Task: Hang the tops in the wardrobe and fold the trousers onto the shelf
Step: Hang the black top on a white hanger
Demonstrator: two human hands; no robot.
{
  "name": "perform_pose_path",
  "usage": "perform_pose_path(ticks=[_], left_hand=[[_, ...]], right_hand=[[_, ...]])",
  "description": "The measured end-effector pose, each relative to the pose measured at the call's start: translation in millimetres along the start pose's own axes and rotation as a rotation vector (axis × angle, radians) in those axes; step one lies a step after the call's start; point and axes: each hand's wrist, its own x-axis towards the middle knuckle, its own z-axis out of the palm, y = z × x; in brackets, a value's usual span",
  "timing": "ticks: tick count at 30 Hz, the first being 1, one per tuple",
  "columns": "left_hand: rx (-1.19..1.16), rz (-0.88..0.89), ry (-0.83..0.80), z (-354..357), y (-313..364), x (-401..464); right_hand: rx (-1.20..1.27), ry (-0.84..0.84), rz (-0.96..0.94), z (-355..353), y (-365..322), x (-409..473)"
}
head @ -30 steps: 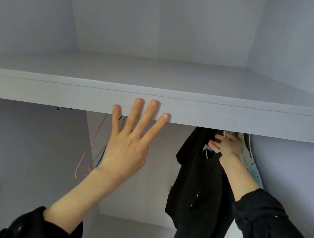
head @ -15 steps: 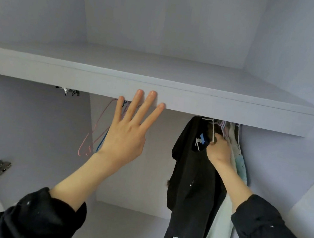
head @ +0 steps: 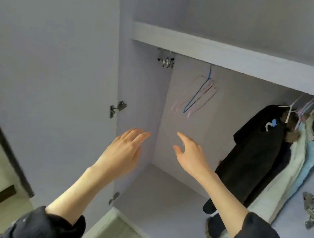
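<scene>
Reaching both empty hands into the open wardrobe, I see nothing held in either.

My left hand and right hand hover with fingers loosely spread, apart from each other, in front of the back panel. Bare wire hangers hang under the shelf. At far right the tops, black, cream and blue, hang together on hangers.
</scene>
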Motion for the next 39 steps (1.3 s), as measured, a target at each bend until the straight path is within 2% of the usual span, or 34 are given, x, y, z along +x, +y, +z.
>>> perform_pose_path(ticks=[1,4,7,14,22,29,39], left_hand=[[-0.033,-0.017,0.007,-0.2,-4.3,-7.3],[-0.019,-0.234,0.04,-30.3,-51.1,-107.9],[0.021,-0.508,0.088,-62.5,-95.4,-213.8],[0.077,-0.96,0.161,-127.9,-161.7,-369.6],[0.084,-1.365,0.412,-181.8,-264.9,-468.5],[0.159,-1.669,0.615,-238.4,-327.1,-525.6],[0.275,-2.06,0.835,-281.9,-394.9,-663.2]], right_hand=[[0.012,-0.02,-0.013,5.8,-5.9,-4.5],[0.025,-0.193,-0.203,66.3,-80.4,-39.3],[0.084,-0.38,-0.394,128.4,-161.9,-77.5],[0.187,-0.71,-0.721,248.5,-310.9,-124.2],[0.237,-0.939,-1.021,378.7,-481.2,-117.4],[0.198,-1.142,-1.262,460.1,-624.4,-119.4],[0.132,-1.45,-1.649,591.0,-799.7,-221.4]])
